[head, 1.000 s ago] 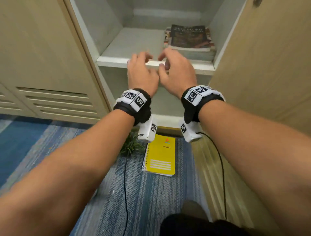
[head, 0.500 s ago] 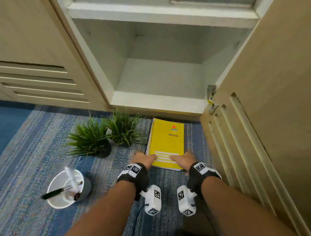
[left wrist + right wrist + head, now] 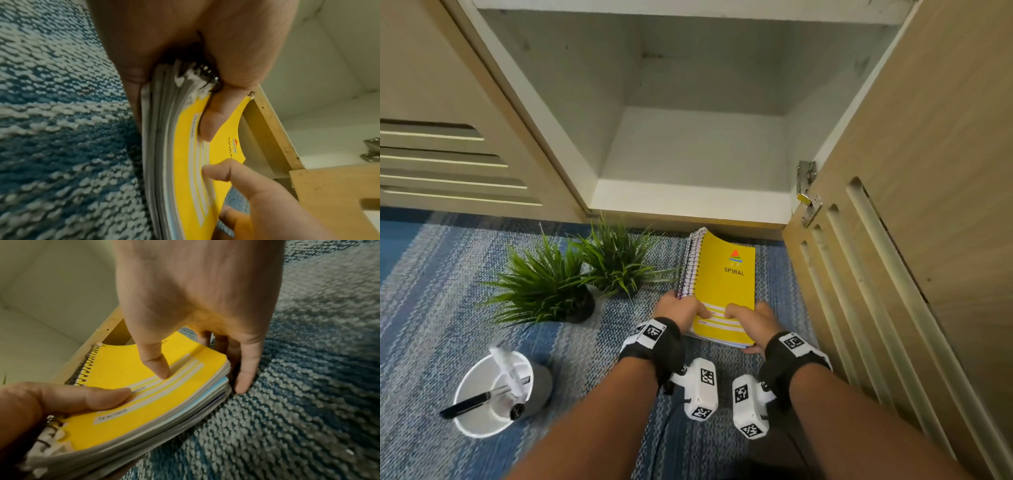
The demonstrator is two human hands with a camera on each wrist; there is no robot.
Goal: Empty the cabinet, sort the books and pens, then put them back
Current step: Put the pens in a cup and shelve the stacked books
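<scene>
A stack of spiral notebooks (image 3: 722, 284) with a yellow cover on top sits on the carpet in front of the open cabinet (image 3: 688, 200). Its left, spiral edge is raised off the floor. My left hand (image 3: 681, 308) grips the near left corner, thumb (image 3: 207, 123) on the cover and fingers under the stack (image 3: 160, 162). My right hand (image 3: 748, 320) holds the near right corner, thumb (image 3: 156, 363) pressing the cover (image 3: 133, 386) and fingers (image 3: 244, 369) down the right edge. A white cup (image 3: 472, 387) at lower left holds a black pen (image 3: 469, 403) and white pens.
The cabinet's lower compartment is bare inside. Its wooden door (image 3: 911, 257) stands open close on the right. Two small potted plants (image 3: 544, 291) (image 3: 616, 263) stand on the carpet just left of the notebooks.
Both hands came down from the upper shelf edge to the notebooks on the floor. They now grip the stack, and its spiral side has lifted off the carpet.
</scene>
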